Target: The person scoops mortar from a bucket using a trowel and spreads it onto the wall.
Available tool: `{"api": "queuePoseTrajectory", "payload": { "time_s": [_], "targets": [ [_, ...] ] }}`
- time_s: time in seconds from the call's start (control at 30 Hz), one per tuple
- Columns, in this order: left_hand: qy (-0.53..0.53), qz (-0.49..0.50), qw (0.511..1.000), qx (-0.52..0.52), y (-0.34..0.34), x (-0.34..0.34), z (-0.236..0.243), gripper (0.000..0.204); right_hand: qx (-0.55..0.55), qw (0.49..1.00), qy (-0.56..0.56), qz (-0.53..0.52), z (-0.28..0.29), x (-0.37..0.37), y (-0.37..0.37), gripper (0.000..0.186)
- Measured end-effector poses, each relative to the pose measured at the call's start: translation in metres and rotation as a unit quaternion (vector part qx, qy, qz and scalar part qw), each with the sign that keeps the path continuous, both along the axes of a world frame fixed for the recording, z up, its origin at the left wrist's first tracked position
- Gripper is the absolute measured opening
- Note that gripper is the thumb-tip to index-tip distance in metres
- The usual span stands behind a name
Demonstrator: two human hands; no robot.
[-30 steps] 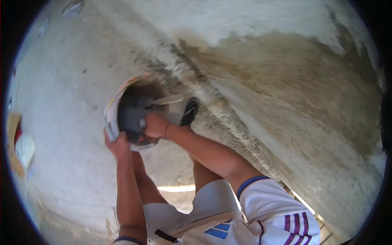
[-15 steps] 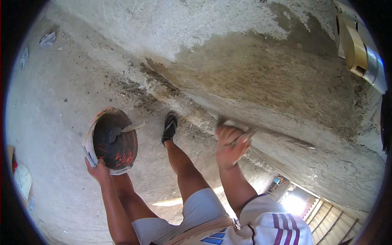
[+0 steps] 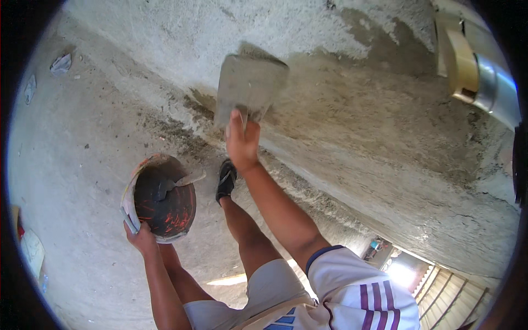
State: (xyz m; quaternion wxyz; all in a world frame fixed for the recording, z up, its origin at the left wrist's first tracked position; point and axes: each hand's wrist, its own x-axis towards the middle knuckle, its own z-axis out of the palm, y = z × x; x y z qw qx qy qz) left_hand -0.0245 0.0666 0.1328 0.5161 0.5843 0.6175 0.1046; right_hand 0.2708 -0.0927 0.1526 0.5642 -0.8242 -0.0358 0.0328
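My left hand grips the rim of a round bucket, tilted so that its dark inside with orange-red streaks shows. A small tool with a pale, crusted handle and dark blade lies in it. My right hand is closed round the handle of a plastering trowel. Its broad grey plate is held against or close to the wall, at the left end of a damp, darker patch of plaster. Whether the whole plate touches the wall cannot be told.
Rough grey wall meets the concrete floor along a crumbly, debris-strewn edge. My foot in a black sandal stands by it. A cream and silver object is at upper right. Crumpled scraps lie far left.
My right hand has swept the trowel left and up along the wall, and its flat plate now shows instead of its edge. The bucket in my left hand has shifted slightly right and down.
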Motion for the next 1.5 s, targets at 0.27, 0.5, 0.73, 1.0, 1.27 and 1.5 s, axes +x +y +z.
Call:
{"api": "queuePoseTrajectory", "payload": {
  "time_s": [0.27, 0.5, 0.73, 1.0, 1.27, 1.5],
  "targets": [
    [-0.017, 0.01, 1.0, -0.009, 0.006, -0.003, 0.009, 0.044, 0.388, 0.9, 0.027, 0.198, 0.124, 0.022, -0.057, 0.044],
    [0.028, -0.012, 0.999, 0.01, 0.007, -0.005, -0.003, 0.046, -0.118, 0.992, 0.023, 0.032, 0.015, 0.008, 0.065, 0.047],
    [0.022, 0.025, 0.999, 0.029, 0.014, -0.015, -0.001, 0.048, 0.398, 0.914, -0.067, -0.025, 0.122, -0.021, 0.035, 0.047],
    [0.021, -0.002, 1.0, 0.021, 0.007, -0.009, -0.001, 0.048, -0.072, 0.99, 0.118, 0.027, 0.058, 0.009, 0.063, 0.048],
    [-0.017, 0.069, 0.997, 0.006, 0.012, -0.033, -0.013, 0.044, 0.304, 0.934, 0.013, -0.189, 0.149, -0.009, 0.057, 0.052],
    [0.022, 0.05, 0.998, 0.01, -0.002, -0.015, 0.004, 0.038, -0.143, 0.99, 0.001, -0.01, 0.001, 0.008, -0.002, 0.038]
  ]
}}
